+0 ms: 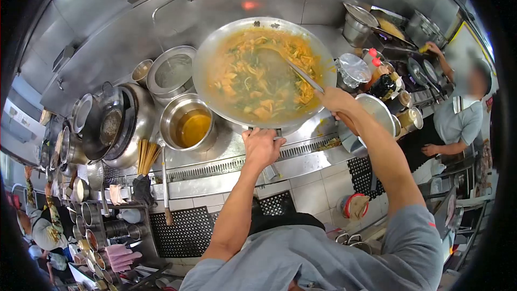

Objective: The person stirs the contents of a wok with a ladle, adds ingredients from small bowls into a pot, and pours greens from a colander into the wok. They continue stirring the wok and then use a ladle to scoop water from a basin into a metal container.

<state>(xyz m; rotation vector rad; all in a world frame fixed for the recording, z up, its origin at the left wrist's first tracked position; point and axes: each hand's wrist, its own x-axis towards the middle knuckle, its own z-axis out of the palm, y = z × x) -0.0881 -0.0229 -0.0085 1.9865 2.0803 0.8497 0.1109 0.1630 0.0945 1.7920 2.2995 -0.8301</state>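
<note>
A large wok (pixel 202 78) sits on the stove, full of an orange-brown stew (pixel 253 75) with leafy pieces and chunks in cloudy broth. My left hand (pixel 261 148) is closed around the wok's handle (pixel 278 133) at the near rim. With my right hand (pixel 340 106) I grip a long-handled metal ladle (pixel 305 76) that slants over the right rim into the stew. Its head lies mostly under the broth, so its shape is hard to make out.
Left of the wok stand a pot of yellow liquid (pixel 194 130), a strainer pot (pixel 171 73) and stacked woks (pixel 110 124). Foil-covered pot (pixel 354 69), bottles (pixel 382 86) and a metal bowl (pixel 374 110) crowd the right. A co-worker (pixel 458 118) stands farther right.
</note>
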